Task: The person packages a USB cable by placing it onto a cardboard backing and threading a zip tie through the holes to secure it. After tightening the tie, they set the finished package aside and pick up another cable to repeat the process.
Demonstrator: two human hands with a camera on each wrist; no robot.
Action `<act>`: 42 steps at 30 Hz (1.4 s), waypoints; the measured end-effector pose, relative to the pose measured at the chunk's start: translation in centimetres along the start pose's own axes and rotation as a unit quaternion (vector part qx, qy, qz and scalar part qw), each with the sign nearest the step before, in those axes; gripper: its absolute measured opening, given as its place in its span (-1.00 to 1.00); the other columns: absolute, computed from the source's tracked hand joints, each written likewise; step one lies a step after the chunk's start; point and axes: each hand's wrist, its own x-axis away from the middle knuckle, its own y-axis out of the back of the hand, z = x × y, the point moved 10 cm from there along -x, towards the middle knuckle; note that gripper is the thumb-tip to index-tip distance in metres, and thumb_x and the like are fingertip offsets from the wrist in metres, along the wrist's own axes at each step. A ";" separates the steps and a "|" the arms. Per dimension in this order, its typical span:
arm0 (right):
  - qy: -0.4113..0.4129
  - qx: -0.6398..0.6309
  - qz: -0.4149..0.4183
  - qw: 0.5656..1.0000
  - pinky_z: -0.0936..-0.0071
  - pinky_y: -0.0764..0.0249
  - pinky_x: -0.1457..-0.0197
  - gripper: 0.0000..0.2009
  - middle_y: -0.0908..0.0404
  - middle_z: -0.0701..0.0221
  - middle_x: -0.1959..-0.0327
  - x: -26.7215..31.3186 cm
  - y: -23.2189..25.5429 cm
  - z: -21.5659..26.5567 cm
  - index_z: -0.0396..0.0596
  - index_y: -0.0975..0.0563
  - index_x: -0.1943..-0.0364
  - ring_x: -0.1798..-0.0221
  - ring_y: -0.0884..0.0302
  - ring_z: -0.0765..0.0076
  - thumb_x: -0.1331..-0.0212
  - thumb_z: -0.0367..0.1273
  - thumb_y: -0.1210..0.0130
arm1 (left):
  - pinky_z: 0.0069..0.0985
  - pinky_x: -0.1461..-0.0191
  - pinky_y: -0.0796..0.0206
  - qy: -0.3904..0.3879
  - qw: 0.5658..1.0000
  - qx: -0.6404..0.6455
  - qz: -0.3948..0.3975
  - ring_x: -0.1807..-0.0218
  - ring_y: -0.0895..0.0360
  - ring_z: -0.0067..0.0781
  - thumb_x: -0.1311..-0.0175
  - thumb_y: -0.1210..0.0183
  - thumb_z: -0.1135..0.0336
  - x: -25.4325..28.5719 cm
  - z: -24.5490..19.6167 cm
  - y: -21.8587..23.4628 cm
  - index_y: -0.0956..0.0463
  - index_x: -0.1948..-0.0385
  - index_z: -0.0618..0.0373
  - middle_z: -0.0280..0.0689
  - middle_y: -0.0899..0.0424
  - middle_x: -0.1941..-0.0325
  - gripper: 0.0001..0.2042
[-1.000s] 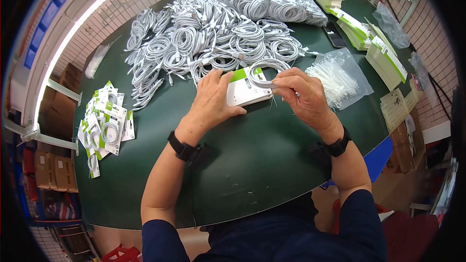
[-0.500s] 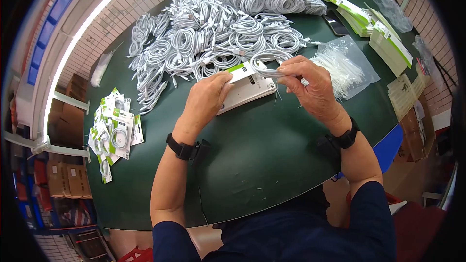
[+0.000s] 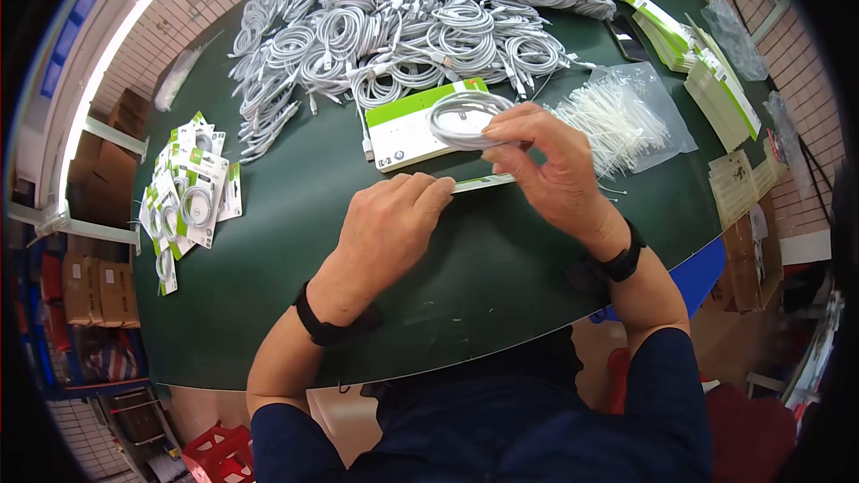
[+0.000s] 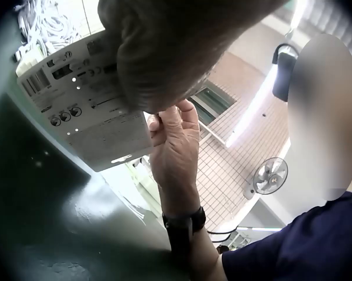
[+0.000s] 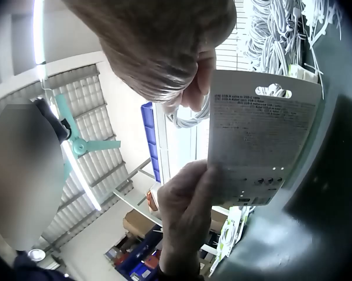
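In the right hand point(image 3: 550, 161), over the middle of the worktop point(image 3: 465, 259), we see the coil point(image 3: 461, 137), pinched between thumb and fingers. It is smooth, pale grey cable wound in several round loops, slightly glossy and seen as a tilted oval. The left hand point(image 3: 389, 228) pinches the end of a card point(image 5: 261, 134) between thumb and fingers. We find the card flat and thin with rounded corners, a slotted hanging hole at one end, and fine print with a barcode across its back; in the head view it shows nearly edge-on.

Just beyond the hands lies a card stack point(image 3: 407, 139), white with a bright green band; the coil overlaps it in our view, and we cannot tell whether they touch. Behind it spreads a cable pile point(image 3: 358, 31), tangled loops in the same pale grey, with a clear, crinkled plastic bag of them at the back.

To the right we see thin, whitish plastic ties point(image 3: 608, 130) on a clear bag, then a dark phone point(image 3: 629, 40) and upright card bundles point(image 3: 716, 98). On the left, finished packs point(image 3: 192, 188) overlap, each card carrying a coil. The worktop is dark green and lightly shiny.
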 end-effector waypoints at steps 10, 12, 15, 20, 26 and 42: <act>0.036 0.066 -0.003 0.997 0.47 -0.60 0.28 -0.78 -0.74 0.23 0.14 1.0 -2.1 -1.7 -0.15 -0.63 0.07 0.25 -0.73 0.29 -0.23 -0.58 -0.36 | -0.36 0.21 -0.55 -0.030 0.987 0.028 -0.157 0.21 -0.69 -0.20 -0.15 -0.43 0.56 0.0 -1.0 3.2 -0.65 0.12 0.20 -0.18 -0.69 0.23 -0.74; 0.023 0.065 -0.009 0.998 0.37 -0.62 0.20 -0.79 -0.73 0.20 0.18 1.0 -2.0 -1.8 -0.14 -0.64 0.10 0.22 -0.74 0.14 -0.21 -0.57 -0.37 | -0.42 0.20 -0.55 0.030 0.984 0.098 -0.149 0.16 -0.68 -0.28 -0.18 -0.44 0.52 1.2 -0.9 3.6 -0.65 0.09 0.21 -0.19 -0.68 0.22 -0.73; 0.027 0.059 -0.009 0.998 0.33 -0.64 0.18 -0.80 -0.73 0.19 0.21 1.0 -2.0 -1.5 -0.13 -0.65 0.12 0.22 -0.75 0.07 -0.21 -0.56 -0.37 | -0.49 0.19 -0.53 0.259 0.879 0.399 -0.044 0.13 -0.66 -0.40 -0.34 -0.39 0.33 3.9 1.5 -0.4 -0.61 0.01 0.24 -0.21 -0.68 0.17 -0.72; 0.069 0.045 0.018 0.996 0.34 -0.64 0.25 -0.79 -0.73 0.26 0.22 1.5 -2.9 -0.4 -0.11 -0.66 0.13 0.27 -0.75 0.10 -0.18 -0.55 -0.38 | -0.49 0.16 -0.49 0.481 0.471 0.740 -0.012 0.09 -0.62 -0.37 -0.58 -0.10 -0.15 8.9 2.5 -8.2 -0.52 -0.13 0.31 -0.19 -0.65 0.07 -0.44; 0.138 0.060 0.079 0.985 0.34 -0.65 0.28 -0.76 -0.74 0.35 0.23 2.4 -4.6 1.6 -0.05 -0.69 0.16 0.29 -0.76 0.17 -0.07 -0.54 -0.43 | -0.51 0.26 -0.39 0.511 0.378 0.769 -0.070 0.23 -0.53 -0.41 -0.53 -0.09 0.34 9.4 1.9 -9.2 -0.43 -0.16 0.22 -0.22 -0.61 0.15 -0.73; 0.096 0.132 0.106 0.981 0.26 -0.52 0.08 -0.77 -0.72 0.50 0.24 0.2 -2.7 1.5 0.06 -0.73 0.23 0.19 -0.57 0.20 0.01 -0.39 -0.50 | -0.41 0.05 -0.60 0.358 0.583 0.727 -0.063 0.11 -0.73 -0.30 -0.37 -0.10 0.51 3.4 3.3 -6.5 -0.52 -0.14 0.36 -0.11 -0.72 0.03 -0.68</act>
